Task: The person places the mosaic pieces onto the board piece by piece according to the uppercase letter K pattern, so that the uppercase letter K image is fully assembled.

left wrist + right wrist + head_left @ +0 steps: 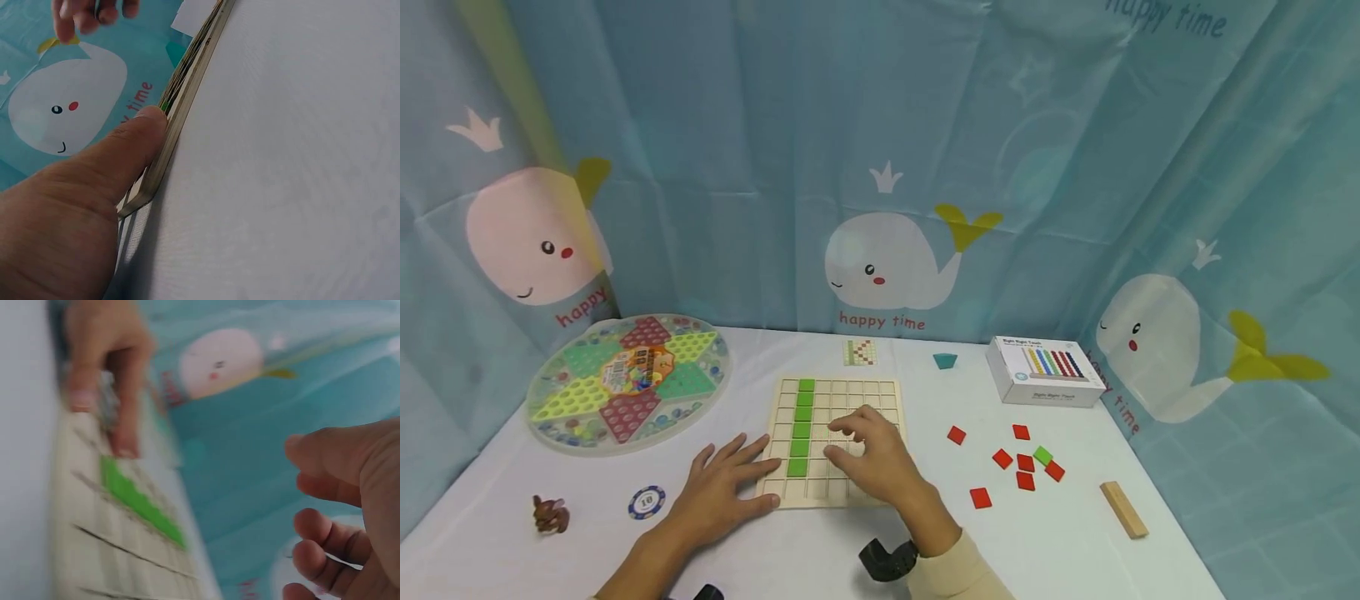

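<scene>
From the head, a pale wooden grid board (871, 390) lies flat on a white counter (820, 562), with six green squares (801, 430) set in one column near its left side. The left hand (718, 496) spreads its fingers over the board's left edge, its thumb at the near left corner; its grip is apart and holds nothing. The right hand (880, 462) is over the middle of the board, thumb and fingers curved and apart, nothing visible between them. To the right of the board, seven red squares (981, 497) lie scattered, with a loose green square (1042, 456) among them. Beyond them sits a white box (1033, 375), and nearer the right edge a wooden block (1123, 510). A small patterned card (860, 352) and a teal piece (945, 361) lie behind the board. On the left are a round game board (580, 360), a poker chip (647, 502) and a brown figurine (552, 515).

From the left wrist, the left thumb lies against the grid board's edge near a corner; the other hand's fingertips show at the top, before the whale curtain (37, 169).

From the right wrist, the blurred grid board runs down the left side, two left-hand digits reaching its far end by the green strip. The right hand's curved fingers are clear of the board in this view.
</scene>
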Available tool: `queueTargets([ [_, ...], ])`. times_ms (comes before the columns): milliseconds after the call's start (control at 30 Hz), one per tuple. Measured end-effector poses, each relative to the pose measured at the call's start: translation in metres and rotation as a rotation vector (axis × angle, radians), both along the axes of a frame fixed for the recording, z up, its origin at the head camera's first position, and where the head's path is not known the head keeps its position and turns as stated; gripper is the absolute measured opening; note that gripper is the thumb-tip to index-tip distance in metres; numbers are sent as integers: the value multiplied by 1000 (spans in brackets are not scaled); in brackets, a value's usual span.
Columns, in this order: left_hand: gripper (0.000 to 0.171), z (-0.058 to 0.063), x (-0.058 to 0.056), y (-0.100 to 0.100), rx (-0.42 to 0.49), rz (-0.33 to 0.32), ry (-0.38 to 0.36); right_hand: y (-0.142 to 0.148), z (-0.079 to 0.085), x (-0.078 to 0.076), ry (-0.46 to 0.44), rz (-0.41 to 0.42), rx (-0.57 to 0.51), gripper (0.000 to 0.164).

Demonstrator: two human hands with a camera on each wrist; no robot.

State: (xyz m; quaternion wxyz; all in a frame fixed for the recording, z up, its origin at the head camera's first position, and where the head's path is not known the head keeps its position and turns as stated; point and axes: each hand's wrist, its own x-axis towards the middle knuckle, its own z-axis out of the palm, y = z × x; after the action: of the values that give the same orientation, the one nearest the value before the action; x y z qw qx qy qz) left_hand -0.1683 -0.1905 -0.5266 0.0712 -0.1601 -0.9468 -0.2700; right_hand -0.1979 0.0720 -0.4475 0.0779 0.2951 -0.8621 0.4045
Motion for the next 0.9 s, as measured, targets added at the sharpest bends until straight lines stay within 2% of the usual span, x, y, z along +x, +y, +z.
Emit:
queueTargets([
  [233,62,1,1,1,3,-2,-1,48,39,7,127,-86,-30,30],
  [433,61,3,2,1,3,2,-4,93,56,9,234,-174,-17,32],
  [667,60,4,2,1,10,-3,5,140,67,14,330,-273,-19,35],
  [800,61,3,2,1,4,-2,2,161,66,13,321,-335,-37,35],
  [900,61,2,2,0,0,-3,-4,176,58,10,288,-392,-39,32],
])
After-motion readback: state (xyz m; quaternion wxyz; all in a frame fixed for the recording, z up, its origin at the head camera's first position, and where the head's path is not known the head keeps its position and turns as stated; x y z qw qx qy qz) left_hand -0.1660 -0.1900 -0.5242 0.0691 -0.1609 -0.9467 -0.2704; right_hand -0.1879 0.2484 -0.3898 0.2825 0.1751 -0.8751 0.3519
